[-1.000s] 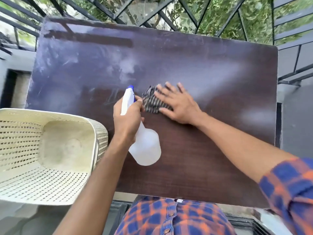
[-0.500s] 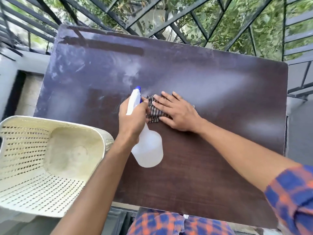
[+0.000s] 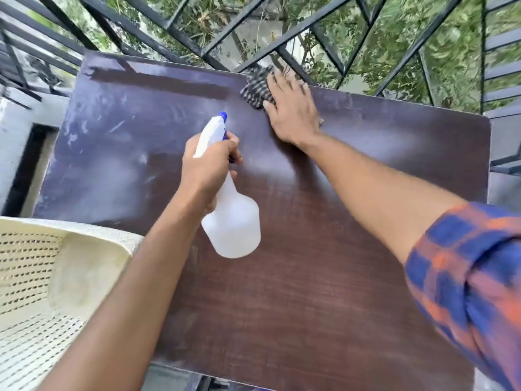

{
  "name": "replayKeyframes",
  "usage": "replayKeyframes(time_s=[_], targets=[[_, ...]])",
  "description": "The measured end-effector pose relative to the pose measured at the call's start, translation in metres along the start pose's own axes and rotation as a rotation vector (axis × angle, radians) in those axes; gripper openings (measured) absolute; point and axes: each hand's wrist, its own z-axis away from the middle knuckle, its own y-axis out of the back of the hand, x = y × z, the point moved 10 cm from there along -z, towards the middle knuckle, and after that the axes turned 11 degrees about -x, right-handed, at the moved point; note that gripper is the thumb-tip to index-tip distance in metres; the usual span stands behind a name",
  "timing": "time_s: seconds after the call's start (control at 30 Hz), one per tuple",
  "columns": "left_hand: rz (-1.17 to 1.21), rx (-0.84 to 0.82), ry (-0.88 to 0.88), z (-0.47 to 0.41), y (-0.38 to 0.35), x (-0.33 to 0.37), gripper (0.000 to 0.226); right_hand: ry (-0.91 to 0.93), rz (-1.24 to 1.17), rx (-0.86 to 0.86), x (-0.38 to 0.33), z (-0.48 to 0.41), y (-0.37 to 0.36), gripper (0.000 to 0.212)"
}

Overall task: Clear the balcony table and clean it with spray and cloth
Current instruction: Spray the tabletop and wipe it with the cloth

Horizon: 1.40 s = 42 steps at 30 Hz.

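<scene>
A dark brown table top [image 3: 324, 277] fills the view, dusty and streaked on its left and far parts. My left hand [image 3: 208, 167] grips the neck of a white spray bottle [image 3: 234, 230] with a blue nozzle, held above the table's middle with the nozzle facing the far side. My right hand [image 3: 293, 108] lies flat on a checked cloth [image 3: 255, 88] and presses it on the table's far edge, fingers spread. Part of the cloth is hidden under the palm.
A cream perforated plastic chair [image 3: 42, 277] stands close to the table's near left corner. A black metal railing [image 3: 282, 38] runs right behind the far edge, with trees beyond. A white ledge [image 3: 14, 136] is on the left.
My right hand has slid the cloth from the table's middle to the far edge. My left hand with the bottle has stayed near the middle. The view has shifted forward.
</scene>
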Motion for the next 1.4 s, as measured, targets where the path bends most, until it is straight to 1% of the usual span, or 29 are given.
replayKeyframes(time_s=[0.07, 0.13, 0.2, 0.23, 0.27, 0.37, 0.4, 0.47, 0.57, 0.63, 0.7, 0.77, 0.8, 0.87, 0.97, 1.03, 1.07, 1.13, 1.27, 1.33, 1.37, 1.4], targets=[[0.006, -0.006, -0.026, -0.002, -0.004, 0.006, 0.016, 0.072, 0.010, 0.010, -0.012, 0.043, -0.016, 0.064], [-0.011, -0.020, -0.046, -0.004, -0.009, 0.010, 0.015, 0.261, 0.085, -0.007, -0.027, 0.089, -0.038, 0.064], [-0.042, -0.053, -0.051, -0.005, -0.017, 0.012, 0.015, 0.413, 0.152, -0.049, -0.024, 0.103, -0.046, 0.063], [-0.058, -0.068, -0.048, -0.005, -0.022, 0.012, 0.016, 0.430, 0.167, -0.059, -0.018, 0.094, -0.042, 0.062], [-0.072, -0.081, -0.045, -0.006, -0.027, 0.012, 0.016, 0.390, 0.160, -0.062, -0.009, 0.078, -0.035, 0.062], [-0.101, -0.106, -0.040, -0.006, -0.046, 0.013, 0.020, 0.128, 0.062, -0.058, 0.030, 0.027, -0.004, 0.062], [-0.097, -0.112, -0.044, -0.007, -0.052, 0.014, 0.021, 0.059, 0.027, -0.051, 0.042, 0.021, 0.003, 0.062], [-0.080, -0.119, -0.044, -0.007, -0.067, 0.018, 0.018, -0.019, -0.024, -0.018, 0.067, 0.026, 0.011, 0.063], [-0.047, -0.144, -0.036, -0.006, -0.092, 0.022, 0.011, -0.180, -0.101, 0.082, 0.135, 0.063, 0.020, 0.064], [-0.042, -0.185, -0.036, -0.005, -0.115, 0.024, 0.009, -0.378, -0.152, 0.164, 0.210, 0.105, 0.031, 0.064], [-0.042, -0.207, -0.041, -0.005, -0.128, 0.025, 0.009, -0.564, -0.191, 0.208, 0.284, 0.149, 0.035, 0.063], [-0.060, -0.242, -0.040, -0.005, -0.144, 0.026, 0.008, -0.706, -0.232, 0.237, 0.347, 0.197, 0.037, 0.062], [-0.063, -0.254, -0.040, -0.006, -0.151, 0.027, 0.007, -0.762, -0.278, 0.242, 0.368, 0.215, 0.036, 0.062], [-0.056, -0.260, -0.031, -0.007, -0.161, 0.025, 0.009, -0.846, -0.343, 0.244, 0.383, 0.229, 0.033, 0.062], [-0.054, -0.270, -0.029, -0.005, -0.172, 0.023, 0.017, -0.907, -0.272, 0.278, 0.358, 0.221, 0.032, 0.061], [-0.060, -0.276, -0.034, -0.002, -0.173, 0.023, 0.018, -0.891, -0.231, 0.282, 0.326, 0.206, 0.034, 0.061], [-0.060, -0.274, -0.037, 0.000, -0.172, 0.023, 0.017, -0.849, -0.208, 0.267, 0.305, 0.194, 0.035, 0.061], [-0.067, -0.261, -0.041, 0.006, -0.166, 0.023, 0.014, -0.703, -0.178, 0.214, 0.247, 0.159, 0.034, 0.063], [-0.083, -0.231, -0.045, 0.020, -0.149, 0.020, 0.005, -0.308, -0.126, 0.066, 0.093, 0.096, 0.015, 0.068], [-0.072, -0.199, -0.046, 0.026, -0.140, 0.016, 0.003, -0.072, -0.062, -0.027, 0.028, 0.098, -0.006, 0.075], [-0.069, -0.183, -0.047, 0.030, -0.135, 0.013, 0.002, 0.040, -0.041, -0.058, 0.008, 0.109, -0.017, 0.079], [-0.072, -0.176, -0.048, 0.034, -0.131, 0.011, 0.005, 0.121, -0.035, -0.068, 0.001, 0.123, -0.026, 0.079]])
